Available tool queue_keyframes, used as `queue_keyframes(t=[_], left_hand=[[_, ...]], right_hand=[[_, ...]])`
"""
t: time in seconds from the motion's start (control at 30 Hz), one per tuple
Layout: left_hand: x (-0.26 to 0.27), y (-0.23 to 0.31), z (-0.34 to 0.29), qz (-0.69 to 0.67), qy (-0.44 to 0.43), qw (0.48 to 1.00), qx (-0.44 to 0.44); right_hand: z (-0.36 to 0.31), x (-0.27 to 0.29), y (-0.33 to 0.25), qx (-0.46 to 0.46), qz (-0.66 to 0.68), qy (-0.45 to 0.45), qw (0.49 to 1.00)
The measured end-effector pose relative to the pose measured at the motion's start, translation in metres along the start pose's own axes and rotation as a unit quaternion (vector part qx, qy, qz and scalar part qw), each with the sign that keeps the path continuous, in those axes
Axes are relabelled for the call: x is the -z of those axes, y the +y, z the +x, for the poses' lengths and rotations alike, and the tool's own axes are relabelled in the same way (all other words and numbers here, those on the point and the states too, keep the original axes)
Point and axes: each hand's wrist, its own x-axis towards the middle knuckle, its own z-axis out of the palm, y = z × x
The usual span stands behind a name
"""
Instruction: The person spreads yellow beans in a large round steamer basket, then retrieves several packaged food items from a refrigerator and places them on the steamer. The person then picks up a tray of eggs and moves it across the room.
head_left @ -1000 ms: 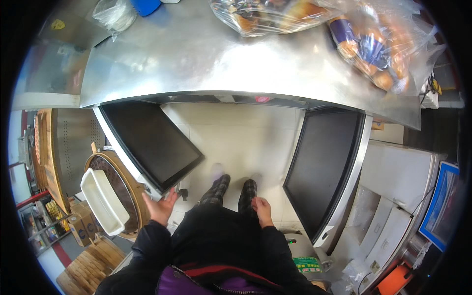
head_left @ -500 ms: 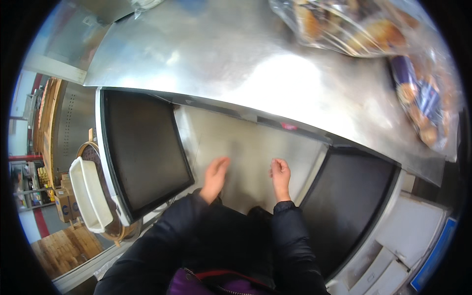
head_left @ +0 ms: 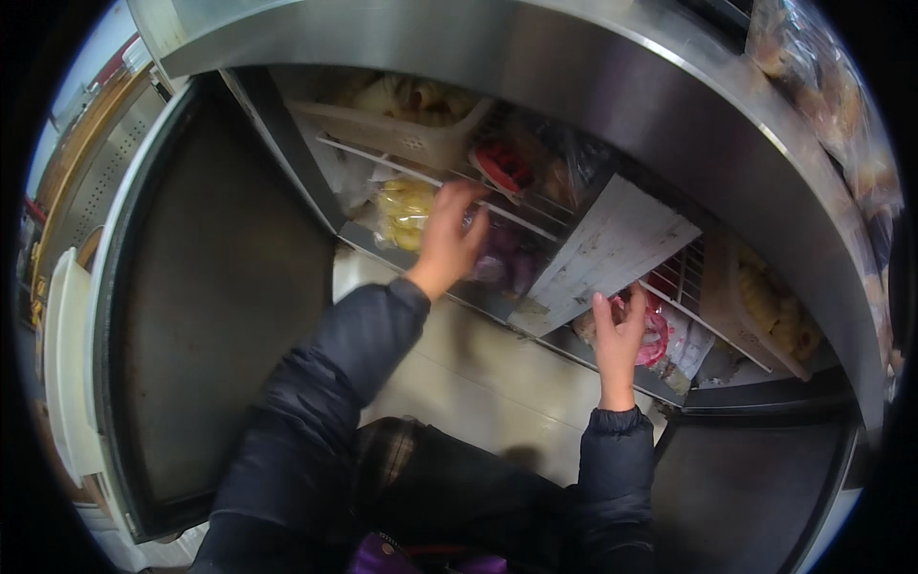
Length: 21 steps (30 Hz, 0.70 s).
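In front of the lower left shelf, my left hand (head_left: 448, 241) reaches in with thumb and fingers apart, holding nothing visible. Beside its fingertips is a clear bag of yellow pieces (head_left: 405, 212), and purple round items (head_left: 507, 260) show dimly behind it. My right hand (head_left: 620, 335) is also open, thumb and fingers raised apart at the right compartment. It overlaps a red and pink wrapped item (head_left: 654, 333), and I cannot tell whether it touches it. A pale upright divider (head_left: 612, 251) stands between the hands. Wire shelves (head_left: 532, 222) run above them.
A beige basket with pale food (head_left: 402, 136) sits on the upper left shelf, with a red item (head_left: 503, 166) beside it. Another basket (head_left: 732, 304) stands at the right. Open doors flank me, left (head_left: 210, 297) and right (head_left: 751, 488). The steel counter edge (head_left: 535, 67) overhangs.
My view has lowered and moved forward, so the cabinet's inside now shows under the counter. Both hands have gone from above the floor to the shelves and spread apart.
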Motion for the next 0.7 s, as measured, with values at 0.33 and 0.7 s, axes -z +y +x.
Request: queue_keyframes(t=[0.33, 0.7], left_hand=[[-0.052, -0.040, 0.082, 0.288, -0.245, 0.922, -0.080], [0.069, 0.065, -0.071, -0.190, -0.161, 0.938, 0.241]], right_hand=[[-0.089, 0.144, 0.056, -0.134, -0.182, 0.005, 0.974], [-0.040, 0.296, 0.231, -0.017, -0.601, 0.034, 0.798]])
